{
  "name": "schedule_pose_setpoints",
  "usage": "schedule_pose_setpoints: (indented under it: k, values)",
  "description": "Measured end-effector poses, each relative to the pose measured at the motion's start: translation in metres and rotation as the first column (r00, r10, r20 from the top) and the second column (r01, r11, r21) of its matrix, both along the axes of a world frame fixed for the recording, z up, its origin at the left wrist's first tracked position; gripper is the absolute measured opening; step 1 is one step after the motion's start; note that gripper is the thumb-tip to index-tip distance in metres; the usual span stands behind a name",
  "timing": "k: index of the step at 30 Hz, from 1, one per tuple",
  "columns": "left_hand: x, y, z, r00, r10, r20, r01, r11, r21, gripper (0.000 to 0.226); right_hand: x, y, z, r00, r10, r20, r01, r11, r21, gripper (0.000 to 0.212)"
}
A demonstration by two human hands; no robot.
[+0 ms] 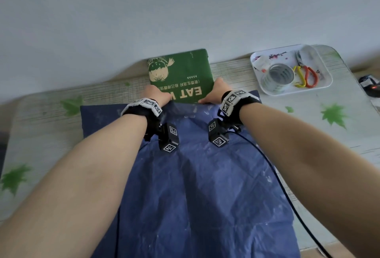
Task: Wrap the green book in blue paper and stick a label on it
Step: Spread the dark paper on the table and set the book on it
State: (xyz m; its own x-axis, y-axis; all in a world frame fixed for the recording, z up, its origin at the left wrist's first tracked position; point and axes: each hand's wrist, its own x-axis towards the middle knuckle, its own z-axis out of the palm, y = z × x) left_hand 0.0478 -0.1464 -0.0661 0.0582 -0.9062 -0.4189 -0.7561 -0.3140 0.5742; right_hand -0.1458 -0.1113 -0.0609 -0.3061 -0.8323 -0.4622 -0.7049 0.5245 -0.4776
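The green book (pixel 183 70) lies flat at the far side of the table against the wall, its cover up and the lettering upside down to me. A big sheet of crinkled blue paper (pixel 197 185) is spread in front of it, reaching to the table's near edge. My left hand (pixel 157 95) grips the book's near left corner. My right hand (pixel 216 92) grips its near right corner, thumb along the edge where book and paper meet. Both wrists wear black bands with marker tags.
A white tray (pixel 327 76) at the far right holds a roll of clear tape (pixel 277 77), scissors with a yellow and an orange handle (pixel 306 76) and small items. A dark device (pixel 370 85) sits at the right edge. Black cables trail over the paper.
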Motion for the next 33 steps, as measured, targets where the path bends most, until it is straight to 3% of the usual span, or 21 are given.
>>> schedule_pose_setpoints:
  k: [2,5,10,13,17,20,25,27,30,33]
  values:
    - [-0.005,0.004,0.001,0.998,0.039,-0.041,-0.039,0.999,0.015,0.044,-0.004,0.006,-0.007,0.998,-0.040,0.038,0.040,0.999,-0.005,0.083]
    - [-0.013,0.011,0.004,0.990,0.124,-0.064,-0.128,0.990,-0.061,0.062,-0.011,0.013,-0.014,0.999,-0.030,0.033,0.031,0.999,-0.037,0.084]
    - [-0.025,0.026,0.009,0.969,0.184,-0.163,-0.224,0.936,-0.271,0.058,-0.015,0.033,-0.021,0.984,-0.112,0.142,0.160,0.906,-0.392,0.072]
    - [-0.034,0.042,0.002,0.963,0.199,-0.182,-0.252,0.905,-0.343,0.051,-0.019,0.045,-0.022,0.960,-0.096,0.263,0.221,0.835,-0.504,0.065]
    - [-0.044,0.070,-0.021,0.955,0.214,-0.207,-0.274,0.902,-0.333,0.048,-0.028,0.063,-0.038,0.960,-0.076,0.268,0.199,0.862,-0.466,0.067]
    - [-0.043,0.091,-0.041,0.963,0.238,-0.125,-0.263,0.933,-0.248,0.045,-0.029,0.080,-0.054,0.953,-0.083,0.292,0.211,0.873,-0.439,0.065]
    - [-0.019,0.111,-0.060,0.992,0.124,0.039,-0.121,0.990,-0.070,0.030,-0.034,0.091,-0.052,0.943,-0.130,0.307,0.203,0.955,-0.217,0.065]
    - [-0.010,0.117,-0.058,0.987,0.145,0.065,-0.142,0.989,-0.049,0.028,-0.035,0.098,-0.044,0.936,-0.111,0.333,0.167,0.975,-0.145,0.064]
    - [-0.013,0.126,-0.044,0.969,0.243,0.044,-0.240,0.969,-0.053,0.042,-0.037,0.114,-0.036,0.920,-0.087,0.382,0.109,0.993,-0.036,0.061]
    - [-0.020,0.138,-0.034,0.976,0.205,-0.080,-0.211,0.974,-0.083,0.057,-0.044,0.128,-0.036,0.904,-0.116,0.412,0.124,0.992,0.007,0.065]
